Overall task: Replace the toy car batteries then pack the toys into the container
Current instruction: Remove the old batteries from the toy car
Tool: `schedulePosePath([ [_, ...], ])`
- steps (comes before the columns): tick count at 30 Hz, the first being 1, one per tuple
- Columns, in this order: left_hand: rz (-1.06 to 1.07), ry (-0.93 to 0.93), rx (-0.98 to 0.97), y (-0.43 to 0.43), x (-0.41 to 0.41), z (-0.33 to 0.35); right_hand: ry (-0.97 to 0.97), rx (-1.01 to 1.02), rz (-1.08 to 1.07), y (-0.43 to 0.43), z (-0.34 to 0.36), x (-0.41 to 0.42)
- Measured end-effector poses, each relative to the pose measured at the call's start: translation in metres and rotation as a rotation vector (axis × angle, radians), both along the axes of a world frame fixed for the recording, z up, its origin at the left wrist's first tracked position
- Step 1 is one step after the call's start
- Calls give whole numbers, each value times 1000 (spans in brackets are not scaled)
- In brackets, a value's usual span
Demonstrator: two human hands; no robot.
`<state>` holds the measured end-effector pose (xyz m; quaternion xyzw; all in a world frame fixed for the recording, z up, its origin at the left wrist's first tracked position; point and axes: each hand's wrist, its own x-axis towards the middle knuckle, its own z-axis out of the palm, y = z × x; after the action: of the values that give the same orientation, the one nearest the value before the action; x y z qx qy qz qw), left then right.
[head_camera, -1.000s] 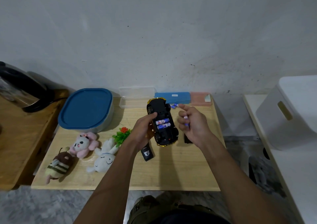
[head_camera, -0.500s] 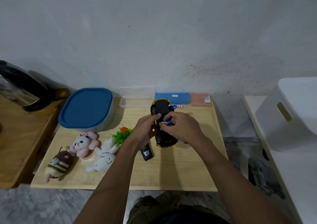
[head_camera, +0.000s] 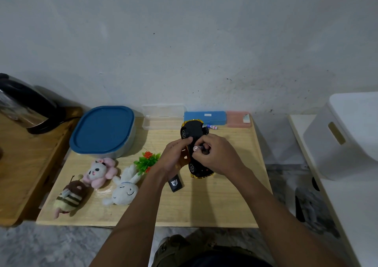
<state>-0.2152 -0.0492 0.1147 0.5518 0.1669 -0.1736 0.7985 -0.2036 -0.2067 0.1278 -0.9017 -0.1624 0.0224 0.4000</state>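
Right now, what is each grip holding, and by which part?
The left grip holds the upturned toy car by its side, mid-body. The right grip pinches a battery along its body, at the car's underside.

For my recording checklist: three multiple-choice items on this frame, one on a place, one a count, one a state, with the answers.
1. The loose battery lies: A) beside the blue box B) on the floor C) on the kettle.
2. Plush toys on the table: A) two B) three C) five.
3. The toy car is: A) upside down, held B) upright on the table C) boxed away.
1A, it lies at the box's front edge; 2B, bee, pink one, rabbit; 3A, underside up, left hand grips it, right hand pinches a battery.
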Motion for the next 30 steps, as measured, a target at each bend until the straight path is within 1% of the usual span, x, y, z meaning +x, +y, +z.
schedulePosePath([
  [4,-8,9,0,1,0,-1,-26,-59,94,-6,-4,-2],
  [7,-14,12,-6,2,-1,-2,25,-78,137,-9,-7,0],
  [9,-20,7,11,2,-3,-2,17,-78,127,-7,-8,1],
  [11,-29,-9,31,1,-4,0,-19,-26,62,-5,-9,0],
  [12,-28,-12,31,1,-4,0,-19,25,13,-4,-8,-1],
  [14,-9,-6,30,1,-5,2,40,157,-89,-2,-8,-1],
  [16,5,-2,41,1,-6,4,162,337,-193,-2,-5,0],
  [18,15,0,39,2,-6,5,315,569,-290,-4,0,3],
  [20,25,7,38,3,-7,5,456,775,-346,-7,5,4],
  [24,32,8,52,3,-7,6,565,934,-350,-12,6,6],
  [26,35,-2,57,4,-5,6,623,945,-350,-13,9,5],
  [27,39,-8,63,5,-4,6,652,917,-352,-14,10,4],
  [29,46,-23,88,5,-3,6,663,789,-349,-13,13,1],
  [30,49,-29,102,5,-2,6,620,679,-334,-13,14,0],
])
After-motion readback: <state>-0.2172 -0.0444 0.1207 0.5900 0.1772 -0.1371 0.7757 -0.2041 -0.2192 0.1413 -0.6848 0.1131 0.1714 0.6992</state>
